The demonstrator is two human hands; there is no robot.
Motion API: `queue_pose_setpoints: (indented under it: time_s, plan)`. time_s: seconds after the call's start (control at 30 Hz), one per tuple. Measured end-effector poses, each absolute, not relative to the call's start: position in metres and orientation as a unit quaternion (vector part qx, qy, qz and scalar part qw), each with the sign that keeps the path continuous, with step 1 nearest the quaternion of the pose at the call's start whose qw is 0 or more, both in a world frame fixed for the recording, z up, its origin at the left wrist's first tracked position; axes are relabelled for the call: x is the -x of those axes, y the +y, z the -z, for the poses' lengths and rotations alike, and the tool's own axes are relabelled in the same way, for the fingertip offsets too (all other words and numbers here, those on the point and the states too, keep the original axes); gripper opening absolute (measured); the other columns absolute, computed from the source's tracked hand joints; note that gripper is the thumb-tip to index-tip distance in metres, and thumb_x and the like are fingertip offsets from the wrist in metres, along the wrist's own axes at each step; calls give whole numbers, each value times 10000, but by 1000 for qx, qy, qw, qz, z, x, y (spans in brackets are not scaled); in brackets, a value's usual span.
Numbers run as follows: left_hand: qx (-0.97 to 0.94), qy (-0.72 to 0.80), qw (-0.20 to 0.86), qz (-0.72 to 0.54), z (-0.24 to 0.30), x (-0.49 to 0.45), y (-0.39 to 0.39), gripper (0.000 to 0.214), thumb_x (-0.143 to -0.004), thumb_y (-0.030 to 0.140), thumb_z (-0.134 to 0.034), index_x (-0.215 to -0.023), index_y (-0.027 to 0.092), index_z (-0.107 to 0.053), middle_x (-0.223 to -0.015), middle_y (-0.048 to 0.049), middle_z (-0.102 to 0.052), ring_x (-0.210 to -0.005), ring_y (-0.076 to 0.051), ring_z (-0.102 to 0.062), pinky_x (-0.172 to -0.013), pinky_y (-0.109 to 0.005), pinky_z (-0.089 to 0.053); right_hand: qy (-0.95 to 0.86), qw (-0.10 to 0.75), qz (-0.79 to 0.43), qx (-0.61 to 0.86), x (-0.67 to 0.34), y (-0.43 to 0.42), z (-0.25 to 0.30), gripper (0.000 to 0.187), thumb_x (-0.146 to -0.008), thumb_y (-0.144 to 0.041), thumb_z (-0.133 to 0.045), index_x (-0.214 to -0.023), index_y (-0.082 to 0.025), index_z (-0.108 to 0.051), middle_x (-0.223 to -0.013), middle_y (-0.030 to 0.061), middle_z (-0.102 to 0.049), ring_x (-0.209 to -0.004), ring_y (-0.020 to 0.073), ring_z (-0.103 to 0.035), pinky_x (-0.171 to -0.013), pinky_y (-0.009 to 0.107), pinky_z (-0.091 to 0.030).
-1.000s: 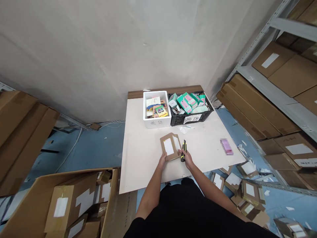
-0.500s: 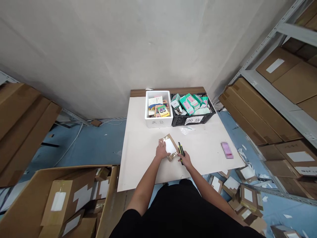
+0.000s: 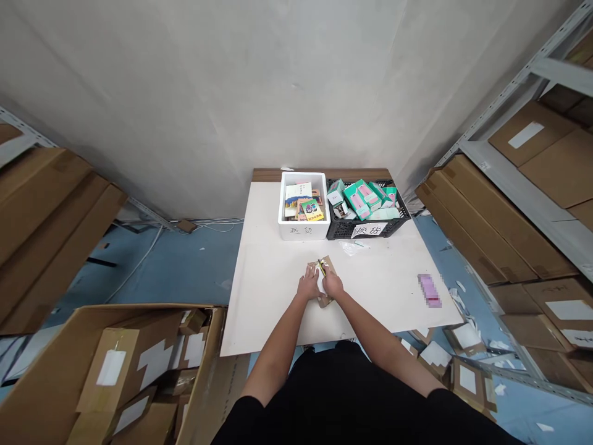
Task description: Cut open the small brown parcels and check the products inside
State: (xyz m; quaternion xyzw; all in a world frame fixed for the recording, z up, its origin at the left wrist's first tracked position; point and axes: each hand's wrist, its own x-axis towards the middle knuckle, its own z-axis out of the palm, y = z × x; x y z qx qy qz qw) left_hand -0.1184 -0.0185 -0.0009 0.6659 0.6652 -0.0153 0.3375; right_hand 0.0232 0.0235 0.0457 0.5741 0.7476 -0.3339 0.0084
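At the near middle of the white counter (image 3: 273, 309) lies a small cardboard parcel (image 3: 328, 265), and both hands are on it. The left hand (image 3: 309, 287) holds the parcel's left side, fingers curled against it. The right hand (image 3: 332, 285) is closed round a yellow-and-black knife (image 3: 320, 267), whose end lies over the parcel's top; how far the blade is out is too small to tell. At the far edge a white foam box (image 3: 303, 231) of printed packs touches a black crate (image 3: 340, 232) full of teal boxes (image 3: 357, 201). A pink object (image 3: 429, 290), blurred, lies well apart to the right. Left of the counter, on the floor, stands a large open carton (image 3: 50, 377) of parcels.
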Motion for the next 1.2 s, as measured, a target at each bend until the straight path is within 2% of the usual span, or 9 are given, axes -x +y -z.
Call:
queue_pose_setpoints:
  time_s: [0.2,0.33,0.47,0.63,0.73,0.83,1.0,1.1,1.2]
  plan:
    - [-654,676,338,-2,0,120,-24,1231,-712,624,-817,-1689,267,-159,-1779,-94,25,-1624,-407,51,-1263,-586,-250,758,77,294,-577,-30,15,-42,693,-974,-182,-561,-1629,-291,-360,-1263,129,-700,-1110,267,-710,-909,324,-481]
    - [-645,676,355,-30,3,123,-26,1231,-711,595,-825,-1694,276,-155,-1783,-72,23,-1617,-441,11,-1214,-532,-365,754,96,306,-573,-32,9,-42,896,-850,-252,-766,-1638,-273,-342,-1201,140,-715,-1099,309,-711,-859,329,-488]
    - [-639,676,365,-39,7,125,-26,1239,-713,594,-823,-1699,290,-137,-1785,-62,7,-1616,-450,-13,-1182,-515,-409,748,119,311,-574,-30,12,-51,963,-777,-236,-818,-1623,-266,-359,-1210,143,-724,-1138,320,-698,-845,334,-492]
    - [-635,683,359,-40,10,127,-26,1254,-699,653,-825,-1696,323,-141,-1786,-37,-13,-1618,-447,1,-1194,-514,-394,752,138,321,-560,-47,2,-63,782,-857,-311,-739,-1575,-272,-432,-1207,141,-727,-1092,323,-708,-807,344,-492]
    - [-635,683,360,-41,10,128,-26,1270,-683,702,-824,-1694,333,-149,-1787,-34,-17,-1616,-454,10,-1211,-522,-364,758,151,312,-552,-72,-22,-67,653,-914,-252,-631,-1548,-275,-473,-1200,137,-730,-1069,315,-712,-795,340,-483]
    - [-634,684,359,-43,10,127,-25,1275,-672,755,-806,-1691,337,-165,-1788,-33,-28,-1615,-462,14,-1224,-544,-334,754,179,297,-558,-97,-48,-73,648,-907,-161,-572,-1536,-290,-489,-1177,120,-737,-1067,299,-710,-797,327,-470]
    - [-636,683,358,-33,6,130,-24,1229,-693,782,-770,-1688,350,-193,-1789,-10,-40,-1608,-482,6,-1236,-581,-291,739,191,301,-571,-113,-64,-87,601,-909,-173,-565,-1497,-292,-520,-1148,118,-741,-1036,300,-705,-768,318,-449]
    - [-653,681,330,-21,1,128,-28,1096,-747,796,-714,-1664,389,-273,-1789,14,-45,-1600,-492,-34,-1242,-593,-259,730,175,301,-589,-112,-63,-93,574,-903,-170,-582,-1463,-296,-550,-1122,110,-746,-993,289,-706,-762,309,-442]
    - [-635,721,278,3,-3,109,-33,987,-827,812,-607,-1658,374,-304,-1788,-32,-71,-1551,-496,-213,-1192,-589,-333,713,98,299,-627,-118,-67,-96,545,-972,-237,-539,-1512,-293,-488,-1106,101,-751,-974,272,-707,-760,297,-448]
